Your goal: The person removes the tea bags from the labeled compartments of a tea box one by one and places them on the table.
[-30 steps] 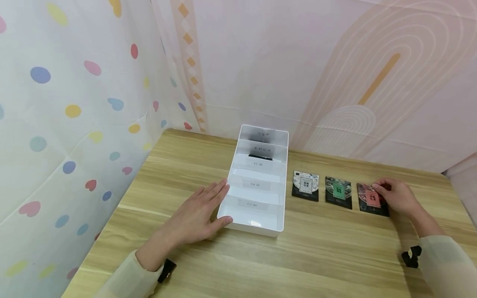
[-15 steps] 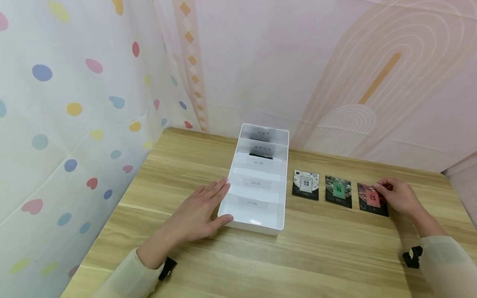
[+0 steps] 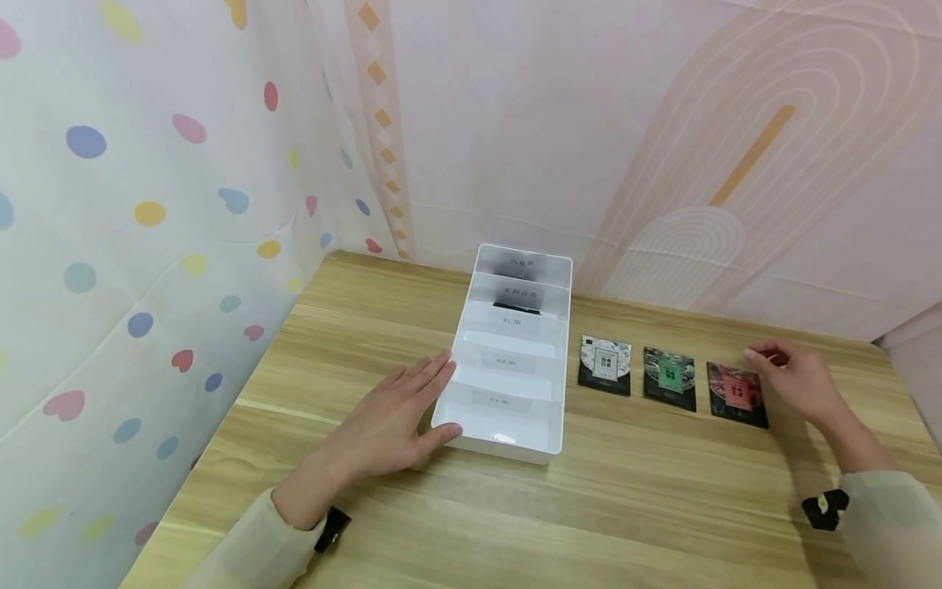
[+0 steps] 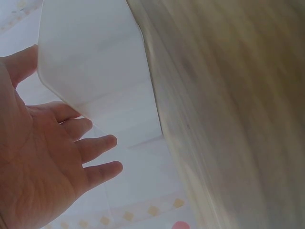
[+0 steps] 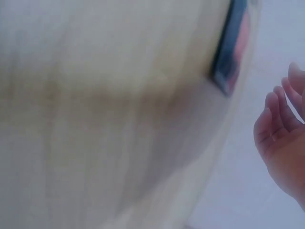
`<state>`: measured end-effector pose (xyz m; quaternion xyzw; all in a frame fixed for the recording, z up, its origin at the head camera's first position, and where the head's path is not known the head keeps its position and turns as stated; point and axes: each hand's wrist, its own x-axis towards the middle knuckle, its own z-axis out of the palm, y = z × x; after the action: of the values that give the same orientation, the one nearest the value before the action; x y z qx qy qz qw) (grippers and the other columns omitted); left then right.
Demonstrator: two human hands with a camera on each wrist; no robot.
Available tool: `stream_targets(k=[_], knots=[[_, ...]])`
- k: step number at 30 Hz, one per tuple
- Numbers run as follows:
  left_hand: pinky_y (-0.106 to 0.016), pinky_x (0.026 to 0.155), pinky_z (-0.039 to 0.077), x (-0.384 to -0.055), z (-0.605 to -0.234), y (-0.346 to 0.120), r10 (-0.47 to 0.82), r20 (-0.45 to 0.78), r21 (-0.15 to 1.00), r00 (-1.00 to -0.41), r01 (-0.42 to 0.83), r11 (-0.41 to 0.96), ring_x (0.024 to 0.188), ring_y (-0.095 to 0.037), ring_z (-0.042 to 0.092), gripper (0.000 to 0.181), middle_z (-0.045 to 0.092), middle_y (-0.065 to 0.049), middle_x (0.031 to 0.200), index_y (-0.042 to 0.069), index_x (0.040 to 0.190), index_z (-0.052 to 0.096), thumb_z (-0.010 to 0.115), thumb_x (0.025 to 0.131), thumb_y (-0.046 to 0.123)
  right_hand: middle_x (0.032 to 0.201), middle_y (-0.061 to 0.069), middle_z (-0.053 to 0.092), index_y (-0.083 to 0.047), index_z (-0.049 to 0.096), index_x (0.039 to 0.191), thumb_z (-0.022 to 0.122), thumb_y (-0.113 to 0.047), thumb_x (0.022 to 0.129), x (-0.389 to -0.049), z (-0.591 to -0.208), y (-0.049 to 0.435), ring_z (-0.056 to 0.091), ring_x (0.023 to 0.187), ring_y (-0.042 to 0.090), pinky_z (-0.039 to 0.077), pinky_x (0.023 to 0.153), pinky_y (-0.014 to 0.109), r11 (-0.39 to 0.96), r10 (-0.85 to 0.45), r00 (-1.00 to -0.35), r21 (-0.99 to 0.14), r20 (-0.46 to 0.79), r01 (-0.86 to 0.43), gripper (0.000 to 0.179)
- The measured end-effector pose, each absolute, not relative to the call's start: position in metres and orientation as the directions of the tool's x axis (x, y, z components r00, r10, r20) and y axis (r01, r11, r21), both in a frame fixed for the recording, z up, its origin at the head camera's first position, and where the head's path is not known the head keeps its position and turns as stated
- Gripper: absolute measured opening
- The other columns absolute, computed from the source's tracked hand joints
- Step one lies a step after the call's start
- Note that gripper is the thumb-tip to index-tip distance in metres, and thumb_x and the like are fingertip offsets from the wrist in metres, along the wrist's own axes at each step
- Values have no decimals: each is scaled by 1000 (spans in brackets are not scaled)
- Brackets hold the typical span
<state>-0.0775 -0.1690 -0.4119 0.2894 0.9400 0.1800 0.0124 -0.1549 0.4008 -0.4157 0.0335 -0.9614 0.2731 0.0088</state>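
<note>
A white divided organizer box (image 3: 555, 401) with printed labels lies lengthwise on the table. My left hand (image 3: 390, 417) rests against its near left corner, fingers straight and thumb at the front rim; the left wrist view shows the fingertips at the box wall (image 4: 95, 57). To the box's right lie three flat tea packets in a row: a white one (image 3: 605, 365), a green one (image 3: 669, 378) and a red one (image 3: 737, 394). Just above the red packet's right edge hovers my right hand (image 3: 798, 384), fingers loosely bent with nothing between them; the right wrist view shows it apart from the red packet (image 5: 231, 47).
A black item (image 3: 517, 308) shows in a rear compartment of the box. The wooden table (image 3: 589, 523) meets a patterned curtain (image 3: 515, 164) at the back and a dotted curtain (image 3: 147, 270) on the left.
My right hand has let go of the red packet's edge and lifted slightly away to the right. The packets, the box and my left hand stay in place.
</note>
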Motion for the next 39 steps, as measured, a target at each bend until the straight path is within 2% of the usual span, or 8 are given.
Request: stream_targets(k=[11, 14, 18, 21, 24, 31, 39], knots=[[-59, 123, 28, -78, -412, -169, 550, 86, 347, -831, 542, 765, 153, -41, 33, 84, 25, -12, 172, 1, 163, 34, 58, 103, 55, 110, 26, 69, 9, 66, 125, 59, -27, 109, -154, -395, 387, 58, 98, 30, 45, 62, 20, 840, -65, -994, -532, 90, -103, 39], [-59, 124, 28, -78, -412, -169, 550, 84, 345, -831, 542, 766, 153, -41, 33, 84, 25, -12, 172, 1, 163, 33, 57, 103, 55, 109, 23, 69, 7, 67, 124, 61, -26, 108, -152, -390, 383, 57, 97, 23, 45, 63, 20, 839, -78, -991, -530, 109, -124, 37], [-59, 124, 28, -78, -412, -169, 548, 77, 346, -833, 538, 769, 154, -39, 32, 84, 24, -11, 172, 1, 163, 32, 57, 104, 56, 107, 20, 69, 4, 68, 122, 62, -26, 108, -151, -385, 374, 53, 92, 5, 46, 63, 19, 831, -92, -987, -535, 134, -151, 34], [-59, 124, 28, -78, -412, -169, 547, 76, 344, -834, 537, 770, 154, -39, 32, 85, 24, -11, 172, 2, 163, 32, 57, 104, 56, 107, 20, 69, 3, 69, 121, 63, -25, 108, -150, -382, 368, 51, 88, -4, 48, 63, 19, 817, -102, -984, -552, 148, -168, 32], [-59, 124, 28, -78, -412, -169, 548, 77, 343, -833, 539, 770, 154, -40, 32, 84, 24, -11, 172, 2, 163, 33, 57, 103, 56, 107, 19, 68, 3, 69, 121, 63, -23, 107, -149, -379, 361, 52, 84, -6, 49, 62, 20, 808, -112, -981, -561, 158, -182, 30], [-58, 124, 28, -78, -412, -169, 549, 76, 344, -832, 539, 769, 154, -39, 32, 84, 25, -11, 172, 2, 163, 33, 57, 103, 56, 107, 19, 67, 3, 67, 124, 62, -22, 108, -147, -372, 344, 61, 73, 6, 55, 54, 28, 779, -126, -981, -598, 149, -191, 31], [-59, 124, 28, -78, -412, -169, 548, 76, 348, -833, 538, 768, 154, -39, 32, 84, 24, -11, 172, 1, 163, 33, 58, 103, 55, 101, 12, 69, 1, 71, 117, 66, -15, 105, -144, -367, 322, 59, 85, 1, 48, 70, 11, 741, -171, -953, -605, 249, -291, 21]])
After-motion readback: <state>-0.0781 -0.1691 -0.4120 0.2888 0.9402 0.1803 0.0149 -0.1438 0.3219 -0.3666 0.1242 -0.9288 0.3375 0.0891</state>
